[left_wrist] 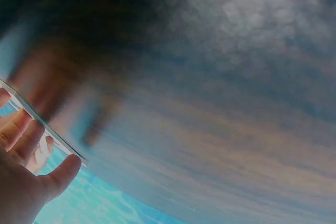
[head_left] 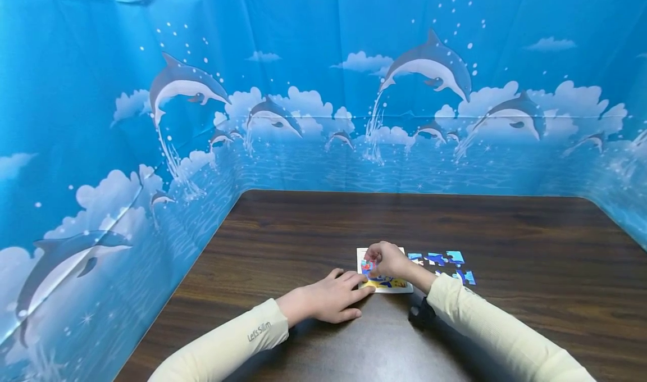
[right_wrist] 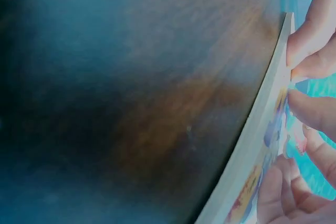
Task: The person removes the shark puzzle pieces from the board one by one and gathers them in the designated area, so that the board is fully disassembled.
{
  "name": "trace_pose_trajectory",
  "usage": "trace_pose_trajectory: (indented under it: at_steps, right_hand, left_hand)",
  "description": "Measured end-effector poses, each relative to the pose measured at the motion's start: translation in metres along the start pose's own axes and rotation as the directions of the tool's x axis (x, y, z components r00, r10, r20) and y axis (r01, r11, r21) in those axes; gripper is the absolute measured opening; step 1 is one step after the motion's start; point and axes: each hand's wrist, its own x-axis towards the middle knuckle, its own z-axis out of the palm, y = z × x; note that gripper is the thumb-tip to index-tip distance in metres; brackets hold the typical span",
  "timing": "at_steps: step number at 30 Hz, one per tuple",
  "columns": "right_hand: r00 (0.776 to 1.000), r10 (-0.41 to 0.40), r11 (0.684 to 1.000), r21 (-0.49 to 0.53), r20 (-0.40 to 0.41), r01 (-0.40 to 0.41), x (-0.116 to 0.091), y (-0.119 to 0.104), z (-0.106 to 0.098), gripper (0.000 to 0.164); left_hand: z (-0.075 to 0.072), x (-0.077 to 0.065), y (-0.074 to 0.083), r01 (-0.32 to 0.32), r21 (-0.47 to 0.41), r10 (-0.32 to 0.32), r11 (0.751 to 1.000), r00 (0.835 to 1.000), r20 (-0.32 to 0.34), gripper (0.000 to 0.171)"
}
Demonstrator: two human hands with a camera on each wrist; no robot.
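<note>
A small jigsaw puzzle board (head_left: 398, 290) with a white border and a colourful picture, yellow along its lower part, lies flat on the table. My left hand (head_left: 336, 296) rests at its left side, fingers spread and fingertips over the lower left corner. Above the board's left part, my right hand (head_left: 386, 259) bends its fingers down and pinches a small red and blue puzzle piece (head_left: 367, 267). That hand hides much of the picture's upper half. In the left wrist view, straight fingers lie along the board's pale edge (left_wrist: 52, 132). The right wrist view shows fingertips close over the board (right_wrist: 239, 169).
Several loose blue puzzle pieces (head_left: 455, 257) lie right of the board, partly behind the right forearm. The dark wooden table (head_left: 303, 224) reaches back to a blue dolphin-print curtain (head_left: 303, 163). A black wrist-worn device (head_left: 421, 312) hangs below the right wrist.
</note>
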Motion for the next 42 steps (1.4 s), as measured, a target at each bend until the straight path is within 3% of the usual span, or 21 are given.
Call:
trace_pose_trajectory:
  at_steps: [7, 11, 17, 21, 29, 34, 42]
  right_hand:
    - [0.988, -0.146, 0.989, 0.037, 0.042, 0.145, -0.005, 0.003, 0.000, 0.032]
    - [0.979, -0.198, 0.980, 0.009, 0.044, 0.198, -0.007, 0.004, 0.001, 0.034]
    - [0.964, -0.265, 0.964, 0.020, -0.016, 0.265, -0.005, 0.009, 0.001, 0.033]
    - [0.962, -0.269, 0.963, 0.000, -0.045, 0.269, -0.002, 0.011, -0.001, 0.026]
    - [0.977, -0.211, 0.974, -0.078, 0.032, 0.213, -0.001, 0.010, -0.006, 0.025]
    - [0.973, -0.229, 0.968, -0.105, 0.023, 0.230, -0.002, 0.012, -0.008, 0.025]
    - [0.980, -0.195, 0.980, -0.030, -0.034, 0.194, -0.004, 0.013, -0.013, 0.026]
  left_hand:
    - [0.001, -0.001, -0.001, 0.004, 0.010, -0.003, 1.000, 1.000, -0.010, 0.053]
    - [0.002, -0.001, -0.001, 0.000, 0.007, 0.000, 1.000, 1.000, -0.009, 0.053]
    - [0.002, -0.001, -0.002, 0.000, -0.003, 0.000, 1.000, 1.000, -0.001, 0.053]
    - [0.001, -0.001, -0.003, 0.002, 0.003, -0.002, 1.000, 1.000, -0.001, 0.053]
    - [0.002, -0.001, -0.002, -0.006, 0.003, 0.006, 1.000, 1.000, -0.016, 0.053]
    - [0.001, 0.000, -0.001, -0.011, 0.002, 0.011, 1.000, 1.000, -0.021, 0.053]
    - [-0.003, -0.001, 0.000, -0.013, -0.001, 0.013, 1.000, 1.000, -0.015, 0.053]
